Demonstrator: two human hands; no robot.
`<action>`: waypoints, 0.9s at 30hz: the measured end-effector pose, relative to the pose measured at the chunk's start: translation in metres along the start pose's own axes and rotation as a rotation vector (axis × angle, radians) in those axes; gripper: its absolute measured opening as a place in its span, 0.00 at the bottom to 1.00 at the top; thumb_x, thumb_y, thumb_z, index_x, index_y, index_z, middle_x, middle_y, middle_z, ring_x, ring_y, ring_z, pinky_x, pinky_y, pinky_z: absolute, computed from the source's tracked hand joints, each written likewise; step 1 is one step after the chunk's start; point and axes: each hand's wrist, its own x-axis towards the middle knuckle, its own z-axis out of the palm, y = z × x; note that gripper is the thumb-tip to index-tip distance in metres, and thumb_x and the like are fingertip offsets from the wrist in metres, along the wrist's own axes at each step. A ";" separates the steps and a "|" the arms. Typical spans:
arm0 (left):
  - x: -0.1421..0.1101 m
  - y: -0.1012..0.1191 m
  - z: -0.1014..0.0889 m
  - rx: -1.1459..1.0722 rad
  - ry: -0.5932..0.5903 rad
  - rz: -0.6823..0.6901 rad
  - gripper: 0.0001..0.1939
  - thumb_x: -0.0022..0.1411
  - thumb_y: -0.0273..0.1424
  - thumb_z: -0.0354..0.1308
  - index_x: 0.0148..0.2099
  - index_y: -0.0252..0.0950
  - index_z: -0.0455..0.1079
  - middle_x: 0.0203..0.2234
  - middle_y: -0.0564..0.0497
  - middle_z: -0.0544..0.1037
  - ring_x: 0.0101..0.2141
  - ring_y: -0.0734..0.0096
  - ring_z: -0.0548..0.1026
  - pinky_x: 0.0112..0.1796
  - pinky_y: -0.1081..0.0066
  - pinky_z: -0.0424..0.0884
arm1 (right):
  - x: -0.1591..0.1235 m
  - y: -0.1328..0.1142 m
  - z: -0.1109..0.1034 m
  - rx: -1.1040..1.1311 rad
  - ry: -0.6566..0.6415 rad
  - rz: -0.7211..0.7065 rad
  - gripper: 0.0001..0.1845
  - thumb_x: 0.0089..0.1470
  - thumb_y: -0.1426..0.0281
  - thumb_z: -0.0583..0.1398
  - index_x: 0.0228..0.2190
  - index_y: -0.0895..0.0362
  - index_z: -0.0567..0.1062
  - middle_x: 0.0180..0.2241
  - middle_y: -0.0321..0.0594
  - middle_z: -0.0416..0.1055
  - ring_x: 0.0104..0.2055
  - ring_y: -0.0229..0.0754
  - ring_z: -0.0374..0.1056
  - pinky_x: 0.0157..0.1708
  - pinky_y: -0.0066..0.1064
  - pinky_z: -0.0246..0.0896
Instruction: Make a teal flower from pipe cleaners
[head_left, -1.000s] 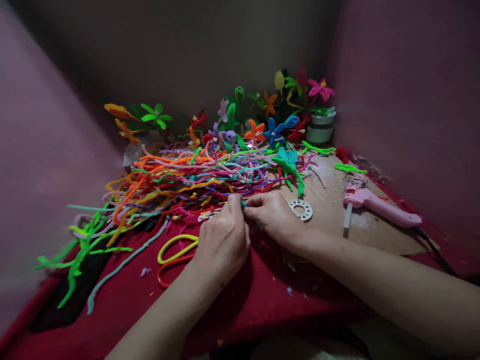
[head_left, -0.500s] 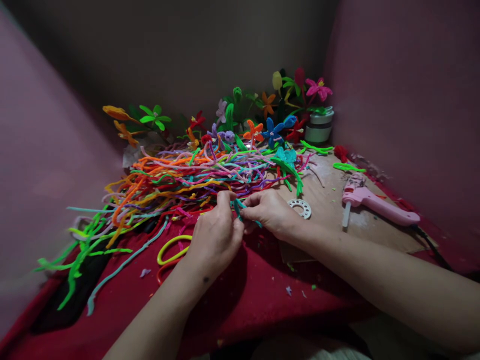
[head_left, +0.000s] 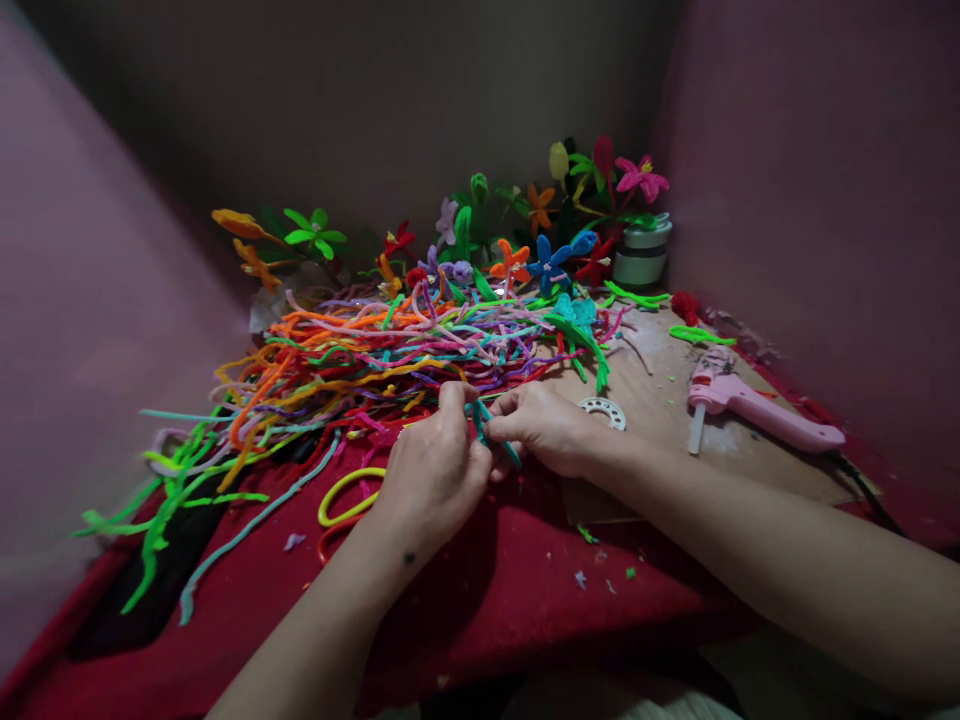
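A short teal pipe cleaner [head_left: 481, 412], bent into a small shape, is pinched between my two hands over the red cloth [head_left: 525, 590]. My left hand [head_left: 442, 450] closes on its left side, fingertips partly hidden behind the thumb side of the hand. From the right, my right hand [head_left: 544, 428] grips it between thumb and fingers, and a loose end pokes out below. Just beyond lies a big heap of coloured pipe cleaners [head_left: 360, 350]. Scissors with yellow and red handles [head_left: 330, 500] lie partly under my left wrist.
A pink glue gun [head_left: 772, 412] rests on a cardboard sheet [head_left: 652, 370] at right, near a white ring with holes [head_left: 604, 412]. Finished pipe-cleaner flowers [head_left: 550, 265] and a small white pot [head_left: 642, 250] stand at the back. A dark flat object [head_left: 135, 600] lies at left.
The teal pipe cleaner's lower end points slightly further down. Both hands keep their pinch in nearly the same place; the whole view has shifted slightly.
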 end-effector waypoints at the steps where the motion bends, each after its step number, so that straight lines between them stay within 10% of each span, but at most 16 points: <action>1: 0.000 0.000 -0.001 -0.013 -0.006 0.002 0.18 0.52 0.28 0.49 0.47 0.38 0.54 0.24 0.53 0.71 0.25 0.66 0.71 0.25 0.72 0.59 | 0.001 0.000 -0.001 0.036 -0.025 0.009 0.05 0.33 0.81 0.55 0.15 0.60 0.66 0.12 0.33 0.67 0.14 0.35 0.64 0.16 0.26 0.64; 13: -0.003 0.003 0.006 0.134 -0.028 0.011 0.18 0.53 0.27 0.47 0.48 0.36 0.53 0.25 0.50 0.73 0.27 0.60 0.74 0.26 0.70 0.60 | -0.006 -0.001 0.011 -0.326 0.167 -0.040 0.09 0.34 0.81 0.53 0.11 0.58 0.63 0.07 0.30 0.62 0.11 0.33 0.60 0.10 0.20 0.49; 27: 0.002 -0.017 0.018 -0.058 0.111 0.256 0.24 0.57 0.23 0.48 0.56 0.36 0.51 0.39 0.45 0.73 0.37 0.67 0.73 0.33 0.72 0.67 | 0.001 0.005 0.002 0.045 0.024 -0.054 0.06 0.35 0.81 0.54 0.18 0.59 0.64 0.13 0.31 0.65 0.15 0.36 0.65 0.16 0.28 0.65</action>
